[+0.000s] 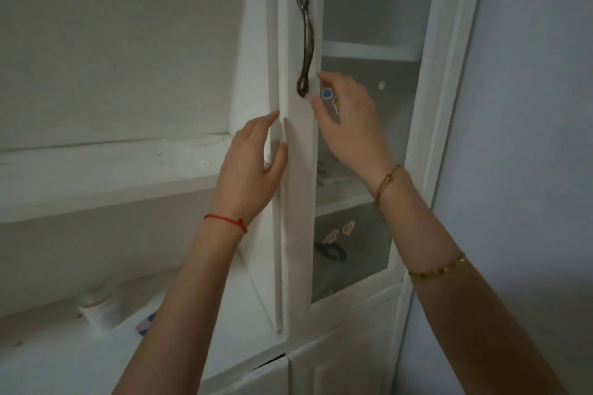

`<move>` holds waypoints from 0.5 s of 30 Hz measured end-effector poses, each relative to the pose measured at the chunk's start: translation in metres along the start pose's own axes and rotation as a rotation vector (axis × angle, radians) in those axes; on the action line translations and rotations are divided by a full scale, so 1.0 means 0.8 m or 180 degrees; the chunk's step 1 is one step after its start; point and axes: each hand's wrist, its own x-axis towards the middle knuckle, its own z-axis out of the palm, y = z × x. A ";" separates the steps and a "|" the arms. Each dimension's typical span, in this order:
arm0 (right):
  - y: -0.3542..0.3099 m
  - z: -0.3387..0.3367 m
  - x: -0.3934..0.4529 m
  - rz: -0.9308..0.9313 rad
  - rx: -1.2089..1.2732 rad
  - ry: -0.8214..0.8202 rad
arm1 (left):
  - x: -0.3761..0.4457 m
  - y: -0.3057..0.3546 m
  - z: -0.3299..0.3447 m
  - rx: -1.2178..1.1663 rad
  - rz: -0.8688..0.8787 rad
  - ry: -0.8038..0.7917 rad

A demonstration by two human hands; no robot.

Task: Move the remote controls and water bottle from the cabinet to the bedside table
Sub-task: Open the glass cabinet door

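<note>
A white cabinet door [300,202] with a frosted glass pane and a bronze handle [305,38] stands in front of me. My left hand [248,170] lies against the door's left edge, fingers straight, thumb on the front face. My right hand [348,119] is just right of the handle's lower end, fingers loosely spread, holding nothing. Behind the glass, a flat pale object [330,176] lies on the middle shelf and a dark ring-shaped thing [330,252] on the lower one; neither is clear. No remote control or water bottle is recognisable.
Left of the cabinet is an open white shelf [96,176]. Below it, a white counter [48,356] carries a small white jar [98,309] and a small blue-and-pink object [145,325]. Stickers dot the glass. A lower cabinet door [346,362] sits beneath. A grey wall [529,138] stands right.
</note>
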 end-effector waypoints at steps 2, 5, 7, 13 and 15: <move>0.001 0.007 0.006 -0.0021 0.0007 0.0006 | 0.000 -0.002 0.008 0.0013 -0.0011 -0.0026; 0.003 0.017 0.015 0.0054 0.0165 0.0073 | 0.000 -0.005 0.016 0.0025 -0.0074 -0.0108; 0.002 0.022 0.024 0.0130 0.0327 0.0241 | 0.000 -0.006 0.020 0.0032 -0.0112 -0.0152; -0.005 0.031 0.052 0.0296 0.0742 0.0566 | 0.001 -0.003 0.026 0.0136 -0.0183 -0.0171; -0.006 0.032 0.058 0.0363 0.0765 0.0572 | 0.001 -0.001 0.025 0.0106 -0.0208 -0.0176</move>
